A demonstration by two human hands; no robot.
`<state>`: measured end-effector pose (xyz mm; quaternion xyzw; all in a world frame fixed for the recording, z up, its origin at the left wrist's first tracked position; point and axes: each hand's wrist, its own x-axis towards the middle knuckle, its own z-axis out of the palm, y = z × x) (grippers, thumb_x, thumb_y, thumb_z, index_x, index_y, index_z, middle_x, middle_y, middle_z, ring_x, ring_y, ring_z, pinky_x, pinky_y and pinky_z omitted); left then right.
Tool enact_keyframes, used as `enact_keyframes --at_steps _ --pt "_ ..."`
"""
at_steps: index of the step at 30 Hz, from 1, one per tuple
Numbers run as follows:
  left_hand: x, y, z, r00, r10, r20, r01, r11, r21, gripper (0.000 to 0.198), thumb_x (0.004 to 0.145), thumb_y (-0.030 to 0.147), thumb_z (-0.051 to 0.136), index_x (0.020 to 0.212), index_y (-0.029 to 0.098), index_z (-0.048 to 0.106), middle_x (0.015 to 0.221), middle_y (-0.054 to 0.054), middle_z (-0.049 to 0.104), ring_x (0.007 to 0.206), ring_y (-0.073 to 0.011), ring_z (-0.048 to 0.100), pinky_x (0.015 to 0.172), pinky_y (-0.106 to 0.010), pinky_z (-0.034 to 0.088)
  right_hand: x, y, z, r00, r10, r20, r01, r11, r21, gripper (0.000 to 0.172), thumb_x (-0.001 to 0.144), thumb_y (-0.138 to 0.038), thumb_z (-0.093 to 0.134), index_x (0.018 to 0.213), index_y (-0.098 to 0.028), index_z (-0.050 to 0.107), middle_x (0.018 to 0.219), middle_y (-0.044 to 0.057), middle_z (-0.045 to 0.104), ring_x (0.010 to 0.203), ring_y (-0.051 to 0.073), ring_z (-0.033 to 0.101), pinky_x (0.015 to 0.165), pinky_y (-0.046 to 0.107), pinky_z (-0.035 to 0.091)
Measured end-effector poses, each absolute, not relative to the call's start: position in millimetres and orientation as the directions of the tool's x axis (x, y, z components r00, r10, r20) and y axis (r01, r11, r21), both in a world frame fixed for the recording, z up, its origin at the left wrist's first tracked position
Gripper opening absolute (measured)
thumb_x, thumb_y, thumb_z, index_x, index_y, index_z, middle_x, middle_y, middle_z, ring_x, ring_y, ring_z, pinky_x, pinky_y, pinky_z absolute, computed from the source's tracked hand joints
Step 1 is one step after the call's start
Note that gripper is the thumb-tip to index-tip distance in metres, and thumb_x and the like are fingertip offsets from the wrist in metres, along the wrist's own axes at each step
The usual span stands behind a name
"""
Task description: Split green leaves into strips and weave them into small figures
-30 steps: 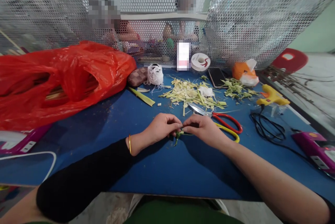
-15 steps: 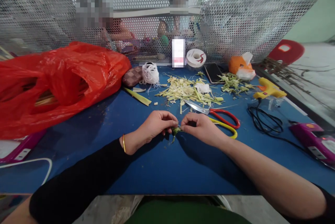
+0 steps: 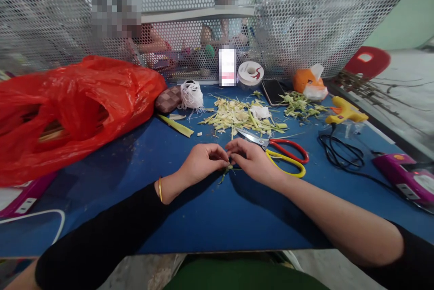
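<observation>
Head view: pinching green plant sprig [image 3: 229,168] with left hand [image 3: 201,163], just above blue worktop [image 3: 217,217]. Right hand [image 3: 252,163] fingertips together with left's; cannot tell if gripping too. Just beyond right hand: scissors [image 3: 263,141]. Farther: leaf scraps [image 3: 230,116].

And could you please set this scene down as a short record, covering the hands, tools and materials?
Left hand: pinching a small green plant piece
Right hand: fingertips close to the left's; its exact hold is hidden
Cutting tool: scissors with red and yellow handles, beside the right hand
Other tool: yellow glue gun, right side
Scraps: pale plant pile beyond the scissors
Bag: red plastic bag, left side
Surface: blue tabletop
</observation>
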<state>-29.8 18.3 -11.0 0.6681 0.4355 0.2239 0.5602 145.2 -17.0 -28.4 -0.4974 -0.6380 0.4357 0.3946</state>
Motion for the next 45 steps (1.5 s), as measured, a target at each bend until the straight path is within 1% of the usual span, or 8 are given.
enact_keyframes --at_steps 4,8,12,20,27,34,38,45 --pt "-33 17 -13 0.533 0.846 -0.017 0.442 -0.261 0.858 0.004 0.073 0.015 0.064 0.074 0.018 0.068 0.072 -0.001 0.071 0.066 -0.0129 0.064 0.063 -0.022 0.047 144 -19 -29 -0.206 0.975 0.083 0.41 0.163 -0.897 0.022 0.08 -0.008 0.048 0.097 -0.021 0.056 0.088 0.003 0.07 0.078 0.016 0.066 0.072 0.028 0.051" --pt "-34 12 -9 0.577 0.804 0.143 0.581 -0.527 0.621 0.014 0.078 0.014 0.058 0.081 0.021 0.069 0.078 0.0 0.073 0.072 -0.0146 0.065 0.069 -0.024 0.045 146 -22 -27 -0.192 0.977 0.09 0.452 0.169 -0.876 0.022 0.081 -0.009 0.049 0.098 -0.021 0.055 0.088 0.003 0.071 0.075 0.016 0.067 0.071 0.028 0.051" --pt "-32 7 -7 0.584 0.772 0.249 0.626 -0.624 0.468 0.014 0.083 0.017 0.054 0.081 0.021 0.067 0.08 -0.002 0.072 0.075 -0.0163 0.064 0.07 -0.025 0.043 146 -23 -26 -0.207 0.974 0.097 0.447 0.182 -0.876 0.019 0.082 -0.009 0.051 0.095 -0.021 0.056 0.087 0.003 0.072 0.076 0.016 0.067 0.071 0.028 0.05" --pt "-32 5 -18 0.481 0.84 0.253 0.601 -0.525 0.603 0.011 0.081 0.016 0.058 0.085 0.023 0.066 0.082 0.002 0.072 0.076 -0.0139 0.065 0.072 -0.022 0.045 146 -22 -26 -0.213 0.962 0.17 0.517 0.258 -0.816 0.018 0.08 -0.006 0.056 0.088 -0.02 0.065 0.088 0.003 0.065 0.079 0.016 0.063 0.072 0.028 0.048" --pt "-32 4 -17 0.463 0.851 0.248 0.582 -0.503 0.639 0.009 0.079 0.017 0.061 0.084 0.023 0.066 0.079 0.003 0.07 0.073 -0.0124 0.064 0.07 -0.021 0.045 146 -19 -27 -0.223 0.955 0.195 0.521 0.286 -0.804 0.016 0.079 -0.006 0.057 0.075 -0.019 0.065 0.085 0.003 0.061 0.08 0.016 0.06 0.074 0.028 0.046" --pt "-33 5 -17 0.473 0.844 0.254 0.568 -0.512 0.644 0.012 0.079 0.014 0.059 0.082 0.023 0.066 0.077 0.003 0.069 0.072 -0.0119 0.063 0.069 -0.02 0.044 144 -22 -25 -0.125 0.98 0.154 0.507 0.196 -0.839 0.014 0.078 -0.008 0.053 0.082 -0.019 0.061 0.082 0.0 0.057 0.064 0.012 0.053 0.061 0.025 0.043" --pt "-33 5 -16 0.486 0.82 0.302 0.524 -0.55 0.65 0.013 0.08 0.011 0.059 0.08 0.021 0.067 0.08 0.001 0.07 0.076 -0.0131 0.064 0.071 -0.021 0.045 143 -21 -26 -0.209 0.969 0.135 0.476 0.221 -0.851 0.016 0.078 -0.01 0.058 0.085 -0.02 0.068 0.097 0.004 0.061 0.078 0.015 0.06 0.074 0.029 0.047" --pt "-34 9 -17 0.468 0.818 0.335 0.494 -0.556 0.669 0.012 0.08 0.011 0.063 0.076 0.021 0.07 0.079 0.0 0.071 0.074 -0.0136 0.064 0.071 -0.023 0.047 145 -20 -26 -0.165 0.97 0.176 0.436 0.232 -0.87 0.012 0.079 -0.013 0.057 0.071 -0.019 0.062 0.083 0.002 0.06 0.08 0.016 0.059 0.077 0.031 0.046"
